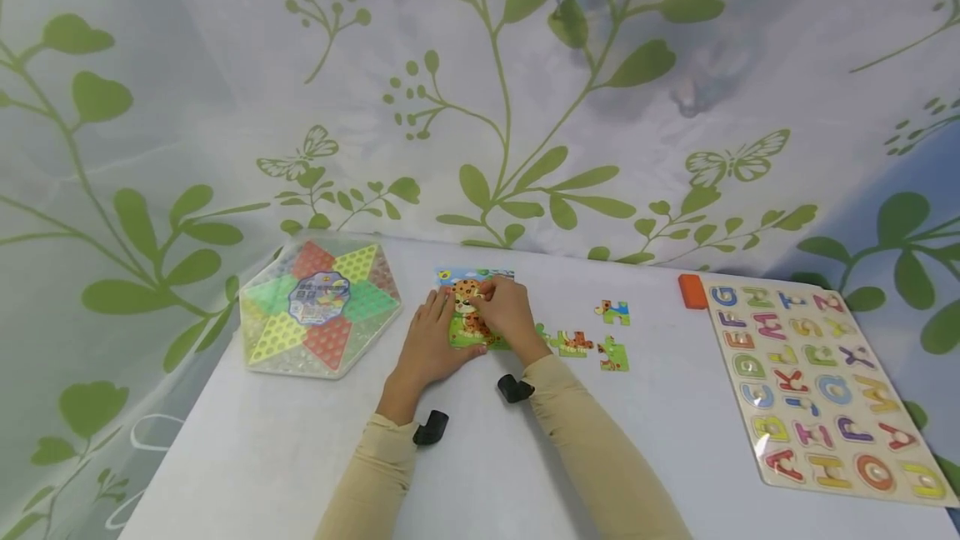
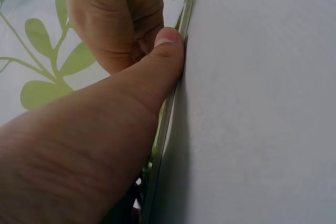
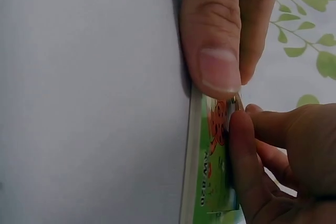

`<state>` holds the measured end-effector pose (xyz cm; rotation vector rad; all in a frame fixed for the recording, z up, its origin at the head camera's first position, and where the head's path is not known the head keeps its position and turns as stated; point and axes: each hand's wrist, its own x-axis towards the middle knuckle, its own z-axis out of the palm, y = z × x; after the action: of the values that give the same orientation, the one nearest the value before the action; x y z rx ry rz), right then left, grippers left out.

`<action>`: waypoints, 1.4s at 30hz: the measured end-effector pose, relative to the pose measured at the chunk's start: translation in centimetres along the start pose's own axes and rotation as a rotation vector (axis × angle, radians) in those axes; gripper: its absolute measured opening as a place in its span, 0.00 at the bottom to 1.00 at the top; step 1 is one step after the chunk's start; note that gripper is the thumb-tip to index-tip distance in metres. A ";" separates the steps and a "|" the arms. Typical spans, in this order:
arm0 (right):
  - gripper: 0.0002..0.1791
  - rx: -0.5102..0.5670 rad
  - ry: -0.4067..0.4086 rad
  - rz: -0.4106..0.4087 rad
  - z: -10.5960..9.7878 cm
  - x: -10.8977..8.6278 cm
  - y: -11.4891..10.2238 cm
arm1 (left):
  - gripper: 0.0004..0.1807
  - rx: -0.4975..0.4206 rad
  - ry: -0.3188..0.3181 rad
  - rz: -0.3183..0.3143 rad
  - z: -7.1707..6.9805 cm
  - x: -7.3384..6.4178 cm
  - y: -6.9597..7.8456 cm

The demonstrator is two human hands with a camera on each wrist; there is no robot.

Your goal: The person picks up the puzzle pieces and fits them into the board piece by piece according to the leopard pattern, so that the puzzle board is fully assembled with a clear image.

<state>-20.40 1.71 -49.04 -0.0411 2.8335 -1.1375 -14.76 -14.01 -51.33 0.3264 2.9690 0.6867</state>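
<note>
A small jigsaw puzzle [image 1: 462,283] with a spotted cartoon leopard lies on the white table in front of me. My left hand [image 1: 431,336] rests on its left side, fingers stretched over the picture; its thumb [image 2: 169,51] lies along the near edge. Over the right half, my right hand [image 1: 510,311] has thumb and fingers curled together, pinching a puzzle piece whose thin edge shows at the fingertips in the right wrist view. That hand [image 3: 294,156] hides much of the picture there. Loose pieces lie to its right, including a leopard-print piece [image 1: 573,343] and a green one [image 1: 614,354].
Left of the puzzle sits a hexagonal Chinese checkers board [image 1: 322,348] under clear plastic. On the right lie a wooden alphabet board [image 1: 806,394] and an orange block [image 1: 693,292]. A leaf-patterned curtain [image 1: 525,107] rises behind the white table [image 1: 247,448].
</note>
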 end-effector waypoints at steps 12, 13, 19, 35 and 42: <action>0.19 -0.085 -0.017 -0.006 0.0 0.0 -1.0 | 0.50 -0.020 0.014 0.027 -0.5 -0.3 0.1; 0.19 -0.088 -0.017 -0.007 0.0 0.0 -1.1 | 0.50 -0.016 0.015 0.026 -0.5 -0.3 0.1; 0.22 -0.108 -0.022 -0.018 -0.3 0.0 -1.1 | 0.49 -0.019 0.025 0.038 -0.5 -0.1 0.2; 0.20 0.114 0.053 0.048 -9.2 -2.5 7.1 | 0.50 -0.033 0.014 0.017 -0.2 0.1 0.0; 0.23 -0.003 0.133 0.079 -13.4 -4.2 14.0 | 0.51 -0.020 0.013 0.016 0.0 0.1 -0.1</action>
<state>-17.28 21.32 -48.80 0.1504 2.9220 -1.1601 -14.86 -14.09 -51.42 0.3457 2.9731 0.7229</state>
